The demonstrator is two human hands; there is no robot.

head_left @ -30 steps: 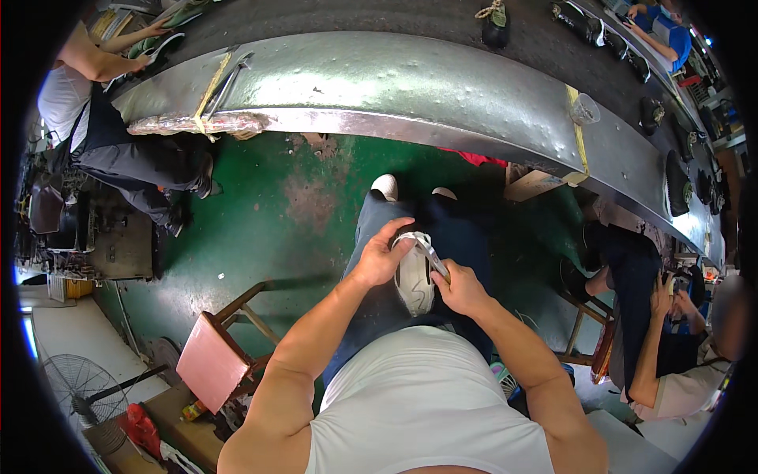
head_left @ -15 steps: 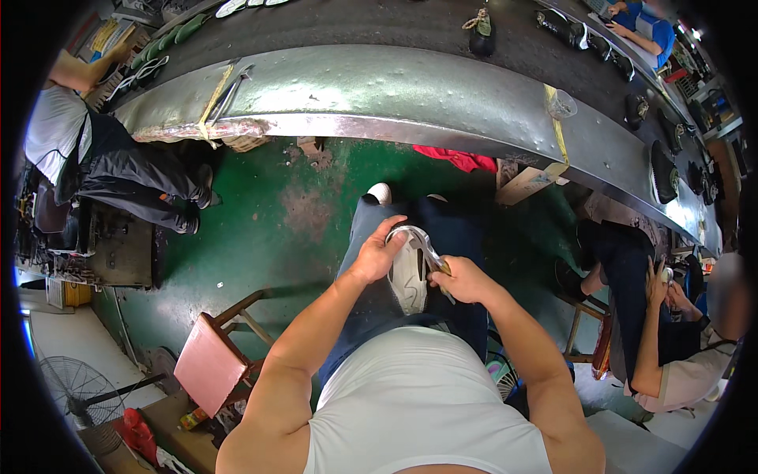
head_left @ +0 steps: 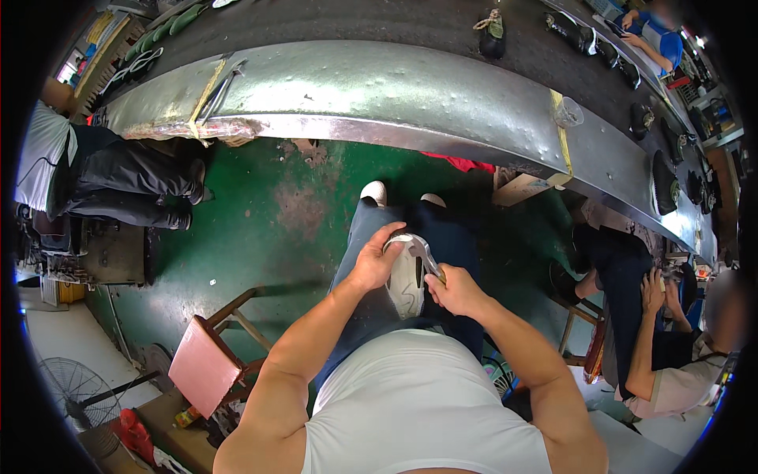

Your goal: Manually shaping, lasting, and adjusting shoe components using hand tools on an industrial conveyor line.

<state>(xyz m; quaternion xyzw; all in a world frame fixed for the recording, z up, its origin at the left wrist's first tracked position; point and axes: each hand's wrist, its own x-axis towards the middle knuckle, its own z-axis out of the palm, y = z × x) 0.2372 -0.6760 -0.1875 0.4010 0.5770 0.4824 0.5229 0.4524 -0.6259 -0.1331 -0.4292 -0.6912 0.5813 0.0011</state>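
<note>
A pale shoe-shaped piece (head_left: 407, 294), with a dark curved mark on its surface, lies lengthwise on my lap. My left hand (head_left: 379, 257) is closed round its far end, thumb on top. My right hand (head_left: 459, 291) is wrapped round the handle of a curved metal hand tool (head_left: 422, 251), which looks like lasting pincers. The tool's bright head arcs over the far end of the shoe, close to my left fingertips. Whether its jaws grip the shoe's edge is too small to tell.
A metal-edged conveyor bench (head_left: 332, 87) crosses ahead, with pincers (head_left: 219, 91) and a dark shoe (head_left: 492, 39) on it. A pink-seated stool (head_left: 205, 365) and a fan (head_left: 75, 395) stand left. Co-workers sit at left (head_left: 118, 170) and right (head_left: 651, 340).
The tool's head has turned slightly, and my right hand has shifted a little toward me, with its fingers more closed on the handle. My left hand stays at the shoe's far end.
</note>
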